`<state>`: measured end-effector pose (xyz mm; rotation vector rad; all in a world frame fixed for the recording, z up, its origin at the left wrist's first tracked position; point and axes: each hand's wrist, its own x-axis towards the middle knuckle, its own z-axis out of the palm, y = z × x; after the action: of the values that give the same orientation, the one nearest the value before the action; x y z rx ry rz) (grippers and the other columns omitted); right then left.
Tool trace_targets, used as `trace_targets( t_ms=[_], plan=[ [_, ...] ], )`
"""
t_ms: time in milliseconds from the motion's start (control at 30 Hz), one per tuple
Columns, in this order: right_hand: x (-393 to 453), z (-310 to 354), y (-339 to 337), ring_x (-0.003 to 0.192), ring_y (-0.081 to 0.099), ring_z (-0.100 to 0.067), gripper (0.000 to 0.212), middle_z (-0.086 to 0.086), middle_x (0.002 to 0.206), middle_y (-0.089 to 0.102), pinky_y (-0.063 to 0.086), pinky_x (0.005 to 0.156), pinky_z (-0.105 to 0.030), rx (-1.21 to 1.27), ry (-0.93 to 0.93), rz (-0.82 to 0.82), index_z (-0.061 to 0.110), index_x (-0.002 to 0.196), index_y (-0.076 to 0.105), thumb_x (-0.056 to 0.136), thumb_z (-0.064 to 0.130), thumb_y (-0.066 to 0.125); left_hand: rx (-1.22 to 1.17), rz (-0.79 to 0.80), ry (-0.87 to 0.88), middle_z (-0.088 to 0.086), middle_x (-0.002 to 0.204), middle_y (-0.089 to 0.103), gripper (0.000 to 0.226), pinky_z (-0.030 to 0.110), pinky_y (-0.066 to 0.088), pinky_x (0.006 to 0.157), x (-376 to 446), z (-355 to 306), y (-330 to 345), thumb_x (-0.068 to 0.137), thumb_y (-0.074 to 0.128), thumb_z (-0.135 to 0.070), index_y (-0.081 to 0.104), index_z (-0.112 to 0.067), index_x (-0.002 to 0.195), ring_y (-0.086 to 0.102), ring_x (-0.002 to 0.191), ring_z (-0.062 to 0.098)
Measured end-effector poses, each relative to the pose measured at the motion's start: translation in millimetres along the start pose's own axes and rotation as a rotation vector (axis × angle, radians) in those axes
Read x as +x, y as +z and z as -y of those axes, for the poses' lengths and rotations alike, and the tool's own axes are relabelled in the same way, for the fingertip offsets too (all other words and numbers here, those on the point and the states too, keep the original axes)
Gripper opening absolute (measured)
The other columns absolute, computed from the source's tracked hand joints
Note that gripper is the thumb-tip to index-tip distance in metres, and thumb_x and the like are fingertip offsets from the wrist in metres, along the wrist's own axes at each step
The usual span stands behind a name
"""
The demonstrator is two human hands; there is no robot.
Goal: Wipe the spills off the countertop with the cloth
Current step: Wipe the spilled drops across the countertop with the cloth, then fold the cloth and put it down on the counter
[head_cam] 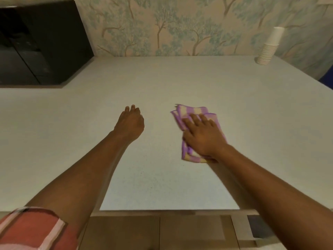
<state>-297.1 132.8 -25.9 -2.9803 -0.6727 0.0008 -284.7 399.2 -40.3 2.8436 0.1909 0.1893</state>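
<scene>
A folded purple and cream striped cloth [189, 112] lies on the pale speckled countertop [180, 80], right of centre. My right hand [203, 136] presses flat on top of it, fingers spread and pointing away from me. My left hand [130, 123] rests on the bare countertop to the left of the cloth, a hand's width away, fingers curled under and holding nothing. A few tiny dark specks [143, 171] show on the surface nearer to me, between my forearms. No larger spill is visible.
A black microwave [41, 46] stands at the back left corner. A stack of white paper cups [269, 47] stands upside down at the back right, by the wallpapered wall. The counter's front edge [169, 211] runs below my forearms, with wooden cabinet fronts underneath.
</scene>
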Motion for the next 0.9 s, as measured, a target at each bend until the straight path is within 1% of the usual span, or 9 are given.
trace_targets(
  t_ms=[67,167,267,367,533,667,767,833,900],
  plan=[
    [-3.6,-36.4,-4.3,0.149,0.022,-0.037,0.058,-0.010,0.164,0.023,0.025,0.118,-0.052,0.000,0.099,-0.009,0.019,0.154,0.025,0.100,0.042,0.028,-0.004,0.018,-0.007,0.026,0.147,0.037,0.042,0.049,0.025,0.115,-9.0,-8.3,1.8,0.100,0.028,-0.018,0.042,0.006,0.131,0.027,0.139,0.044],
    [-9.7,-75.1,-10.2,0.146,0.027,-0.040,0.057,-0.015,0.161,0.027,0.030,0.115,-0.054,0.012,0.221,-0.038,0.014,0.151,0.028,0.100,0.038,0.028,-0.030,0.034,-0.015,0.022,0.158,0.021,0.049,0.045,0.014,0.121,-22.9,-20.1,3.6,0.102,0.027,-0.020,0.029,0.002,0.145,0.012,0.147,0.040],
    [-23.1,-77.2,-9.2,0.143,0.031,-0.042,0.053,-0.018,0.158,0.033,0.034,0.111,-0.054,0.004,0.230,-0.070,0.010,0.149,0.033,0.101,0.032,0.028,-0.052,0.017,-0.014,0.022,0.159,0.018,0.049,0.044,0.011,0.122,-34.9,-28.8,6.0,0.102,0.027,-0.020,0.026,0.002,0.146,0.011,0.148,0.039],
    [-45.3,-51.7,-4.0,0.142,0.034,-0.041,0.051,-0.017,0.156,0.039,0.036,0.110,-0.051,0.019,0.138,-0.077,0.009,0.148,0.035,0.100,0.026,0.032,-0.075,0.015,-0.021,0.021,0.159,0.018,0.050,0.043,0.010,0.122,-41.6,-33.5,7.5,0.102,0.027,-0.019,0.026,0.002,0.147,0.010,0.148,0.039],
    [-88.0,17.4,-3.2,0.126,0.051,-0.039,0.044,-0.016,0.134,0.061,0.046,0.097,-0.047,0.157,-0.135,-0.149,0.013,0.134,0.053,0.091,0.016,0.045,-0.048,0.002,-0.036,0.022,0.157,0.024,0.047,0.044,0.016,0.120,-45.8,-39.3,5.1,0.101,0.029,-0.019,0.034,0.002,0.143,0.016,0.146,0.041],
    [-107.2,55.8,-1.9,0.131,0.050,-0.027,0.044,-0.008,0.137,0.062,0.044,0.105,-0.043,0.420,-0.276,-0.083,0.023,0.138,0.050,0.100,0.030,0.029,-0.128,0.029,-0.061,0.025,0.151,0.034,0.037,0.046,0.028,0.111,-49.5,-43.4,-3.4,0.099,0.032,-0.017,0.048,0.004,0.124,0.026,0.140,0.044],
    [-111.2,61.8,-11.2,0.109,0.059,-0.006,0.042,0.008,0.124,0.066,0.049,0.092,-0.027,0.790,-0.258,0.021,0.039,0.137,0.050,0.102,0.040,0.026,-0.361,0.019,-0.184,0.021,0.153,0.033,0.041,0.045,0.029,0.111,-47.3,-45.6,-6.2,0.100,0.033,-0.019,0.046,0.001,0.132,0.026,0.141,0.041],
    [-108.1,64.2,-20.8,0.096,0.061,0.006,0.036,0.019,0.110,0.067,0.048,0.079,-0.013,1.055,-0.166,0.083,0.053,0.122,0.057,0.101,0.041,0.030,-0.785,0.063,-0.349,0.015,0.155,0.032,0.048,0.044,0.041,0.100,-49.9,-46.5,-8.1,0.098,0.039,-0.030,0.040,-0.010,0.142,0.029,0.142,0.038],
    [-100.5,61.6,-30.0,0.092,0.067,0.001,0.031,0.013,0.103,0.072,0.051,0.075,-0.016,1.361,0.003,0.127,0.041,0.112,0.068,0.098,0.039,0.041,-1.222,0.079,-0.442,0.014,0.152,0.039,0.053,0.038,0.049,0.083,-55.1,-45.3,-10.0,0.093,0.047,-0.039,0.043,-0.015,0.141,0.038,0.138,0.037]
  ],
)
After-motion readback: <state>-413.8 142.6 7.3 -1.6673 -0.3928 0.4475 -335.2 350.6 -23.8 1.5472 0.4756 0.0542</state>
